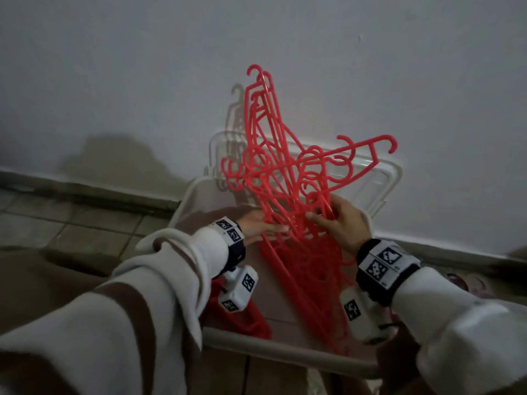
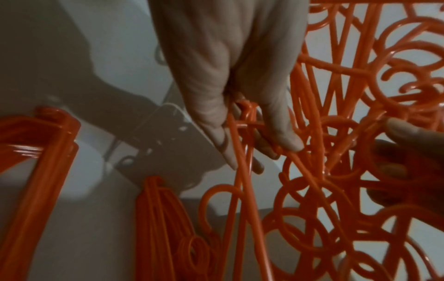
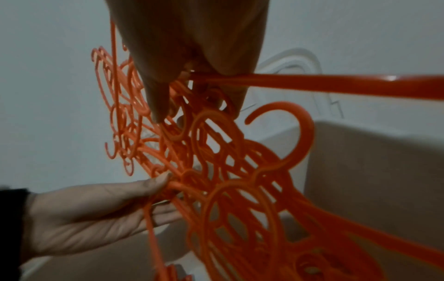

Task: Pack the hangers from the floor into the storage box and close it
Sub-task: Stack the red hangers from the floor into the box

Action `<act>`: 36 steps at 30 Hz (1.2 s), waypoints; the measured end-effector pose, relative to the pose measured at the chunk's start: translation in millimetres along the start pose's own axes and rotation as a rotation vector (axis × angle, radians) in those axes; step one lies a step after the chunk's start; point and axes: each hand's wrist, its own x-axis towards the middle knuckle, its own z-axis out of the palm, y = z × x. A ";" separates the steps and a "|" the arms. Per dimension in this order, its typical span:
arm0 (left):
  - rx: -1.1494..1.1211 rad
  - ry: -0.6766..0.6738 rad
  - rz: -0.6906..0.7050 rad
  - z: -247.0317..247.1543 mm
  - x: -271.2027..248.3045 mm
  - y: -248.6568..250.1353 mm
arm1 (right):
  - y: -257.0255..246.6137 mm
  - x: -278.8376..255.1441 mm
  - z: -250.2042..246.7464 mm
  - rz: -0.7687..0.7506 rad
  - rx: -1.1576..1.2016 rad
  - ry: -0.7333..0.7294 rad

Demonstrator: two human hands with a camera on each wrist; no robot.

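Observation:
A tangled bundle of red plastic hangers (image 1: 285,172) stands up out of the open translucent storage box (image 1: 285,350), its hooks reaching up against the wall. My left hand (image 1: 265,228) pinches thin hanger bars on the bundle's left side, thumb and fingers closed round them (image 2: 259,152). On the bundle's right side, my right hand (image 1: 336,218) has its fingers hooked through the loops and grips a bar (image 3: 192,91). More red hangers (image 2: 156,218) lie flat in the box bottom. The bundle's lower ends rest inside the box.
The clear lid (image 1: 382,181) leans against the white wall behind the box. A tiled floor (image 1: 71,223) stretches to the left, with a baseboard along the wall. Another stack of hangers (image 2: 36,152) lies in the box at the left.

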 end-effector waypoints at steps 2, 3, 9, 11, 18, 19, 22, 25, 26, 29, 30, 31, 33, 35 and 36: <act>0.043 0.032 -0.034 -5.5 3.3 -0.6 | 6.8 5.8 8.5 -0.002 -0.031 -0.016; 0.113 0.059 -0.039 -11.6 6.6 -4.1 | 10.6 8.4 14.2 0.011 -0.051 -0.072; 0.923 0.041 -0.269 -55.3 26.7 -43.7 | 44.5 4.9 54.8 0.235 -0.507 -0.642; 0.989 0.112 -0.260 -46.8 -4.4 -18.5 | 50.3 4.3 60.4 0.293 -0.495 -0.707; 1.167 0.280 -0.222 -61.7 -15.7 -0.9 | 34.0 18.8 50.5 0.272 -0.724 -0.866; 1.172 0.264 -0.219 -62.7 -18.0 2.6 | 35.2 23.2 50.4 0.252 -0.756 -0.884; 1.164 0.226 -0.185 -62.3 -27.9 15.2 | 33.3 31.2 43.9 0.186 -0.814 -0.876; 1.153 0.196 -0.173 -58.0 -36.7 25.1 | 28.2 35.4 36.8 0.187 -0.839 -0.866; 1.152 0.186 -0.154 -54.0 -39.4 27.3 | 27.6 36.8 34.5 0.194 -0.848 -0.881; 1.181 0.190 -0.089 -40.1 -39.5 23.6 | 24.8 38.9 31.1 0.186 -0.852 -0.853; 1.192 0.197 -0.059 -34.8 -38.3 21.6 | 24.9 39.2 30.5 0.183 -0.852 -0.842; 1.179 0.200 -0.014 -29.7 -37.1 20.1 | 25.5 38.2 31.1 0.167 -0.839 -0.827; 1.080 0.163 0.055 -20.3 -31.4 17.3 | 28.4 35.7 35.5 0.156 -0.837 -0.866; 1.010 0.101 0.084 -13.6 -23.4 16.1 | 32.8 35.1 41.7 0.144 -0.853 -0.925; 1.013 0.075 0.091 -10.4 -20.6 16.8 | 33.0 35.3 43.3 0.137 -0.856 -0.934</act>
